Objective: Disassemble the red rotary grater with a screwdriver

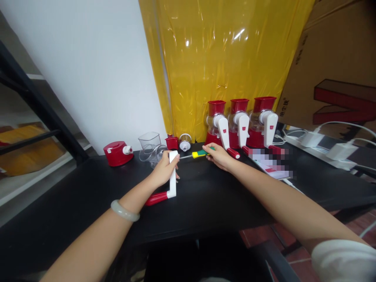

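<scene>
The left hand [164, 170] is gripping the white crank handle [172, 174], which is resting on the black desk [88, 196]. Just right of the crank, the right hand [219, 156] is closing around a screwdriver [196, 154]. Behind the crank are standing a clear hopper [151, 145], a red base [117, 152] and three assembled red grinders [242, 123].

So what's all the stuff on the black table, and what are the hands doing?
Red-and-white hand-crank grinders: three, in a row by the yellow curtain.
White crank handle with red grip: one, mid-table, held.
Green-and-yellow screwdriver: one, held.
Red round lid: one, left.
Clear plastic cup: one, beside lid.
Small red block: one, rear.
White-and-metal drum: one, rear.
White chargers: two, right.
Black table: one.
Left hand: grips crank.
Right hand: grips screwdriver.
</scene>
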Available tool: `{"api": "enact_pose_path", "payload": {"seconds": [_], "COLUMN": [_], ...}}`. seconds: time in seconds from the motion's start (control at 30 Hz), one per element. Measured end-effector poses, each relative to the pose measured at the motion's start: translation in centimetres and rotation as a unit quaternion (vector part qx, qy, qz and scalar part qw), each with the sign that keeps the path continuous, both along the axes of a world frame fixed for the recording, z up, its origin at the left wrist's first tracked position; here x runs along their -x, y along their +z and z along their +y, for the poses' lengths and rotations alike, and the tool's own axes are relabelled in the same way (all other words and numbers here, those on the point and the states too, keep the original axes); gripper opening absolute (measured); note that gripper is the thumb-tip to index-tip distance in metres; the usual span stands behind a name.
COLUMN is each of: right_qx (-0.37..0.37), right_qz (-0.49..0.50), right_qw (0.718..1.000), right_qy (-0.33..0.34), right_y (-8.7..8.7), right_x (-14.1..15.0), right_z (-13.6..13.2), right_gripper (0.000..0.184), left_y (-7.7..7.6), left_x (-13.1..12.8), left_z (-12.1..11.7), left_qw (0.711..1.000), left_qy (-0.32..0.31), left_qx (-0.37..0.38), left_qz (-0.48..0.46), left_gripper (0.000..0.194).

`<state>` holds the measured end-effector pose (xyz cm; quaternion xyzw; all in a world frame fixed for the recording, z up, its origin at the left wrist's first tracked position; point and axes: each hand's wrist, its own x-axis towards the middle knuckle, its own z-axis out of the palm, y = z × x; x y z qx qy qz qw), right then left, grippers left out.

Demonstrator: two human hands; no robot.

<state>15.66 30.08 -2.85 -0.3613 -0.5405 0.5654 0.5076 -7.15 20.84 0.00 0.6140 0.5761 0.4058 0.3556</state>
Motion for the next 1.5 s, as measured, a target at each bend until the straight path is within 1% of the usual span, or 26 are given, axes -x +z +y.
{"api": "enact_pose_path", "payload": {"seconds": [0.2, 0.33, 0.47, 0.57, 0.63, 0.7, 0.8, 0.9, 1.1, 1.17, 1.27, 1.4, 1.5], "right_qx": [-0.083, -0.109, -0.103, -0.087, -0.074, -0.061, -0.059, -0.054, 0.035, 0.051, 0.034, -0.026, -0.062], "right_qz": [-0.042, -0.057, -0.053, -0.109, -0.156, -0.173, -0.155, -0.117, 0.002, 0.022, 0.023, 0.001, -0.027], "right_qw": [0.996, 0.992, 0.993, 0.990, 0.985, 0.983, 0.986, 0.992, 0.999, 0.998, 0.999, 0.999, 0.998], "right_qy": [0.010, 0.007, 0.005, 0.015, 0.008, -0.001, 0.003, 0.011, 0.031, 0.031, 0.033, 0.026, 0.012], "right_y": [-0.5, -0.6, -0.3, 0.2, 0.5, 0.7, 0.7, 0.7, 0.9, 1.0, 1.1, 1.1, 1.1], "right_x": [-0.8, -1.0, -0.9, -0.9, -1.0, -1.0, -0.9, -0.7, -0.6, -0.6, -0.6, -0.7, -0.9], "right_z": [0.9, 1.1, 0.8, 0.3, -0.1, -0.4, -0.4, -0.2, -0.2, -0.2, -0.1, 0.2, 0.4], "right_gripper": [0.044, 0.044, 0.047, 0.051, 0.054, 0.052, 0.049, 0.047, 0.043, 0.041, 0.042, 0.044, 0.046], "left_y": [0.0, 0.1, 0.0, -0.1, -0.1, -0.2, -0.2, -0.2, -0.1, -0.1, -0.1, 0.1, 0.3], "left_x": [-0.3, -0.6, -0.8, -0.8, -0.6, -0.5, -0.5, -0.5, -0.7, -0.7, -0.8, -0.9, -1.0], "left_z": [0.0, -0.1, -0.2, -0.2, -0.1, -0.1, 0.0, 0.1, -0.3, -0.4, -0.4, -0.4, -0.5], "left_qw": [0.998, 0.994, 0.994, 0.996, 0.996, 0.996, 0.996, 0.995, 0.997, 0.997, 0.996, 0.993, 0.991], "left_qy": [-0.011, -0.015, -0.001, 0.010, 0.014, 0.017, 0.022, 0.024, 0.007, -0.001, -0.004, -0.008, -0.017], "left_qx": [0.025, 0.046, 0.031, -0.005, -0.027, -0.038, -0.037, -0.038, -0.055, -0.062, -0.058, -0.033, -0.020], "left_qz": [-0.057, -0.095, -0.106, -0.092, -0.078, -0.073, -0.080, -0.087, -0.056, -0.049, -0.064, -0.112, -0.128], "left_gripper": [0.037, 0.033, 0.033, 0.035, 0.035, 0.035, 0.036, 0.038, 0.041, 0.042, 0.043, 0.046, 0.046]}}
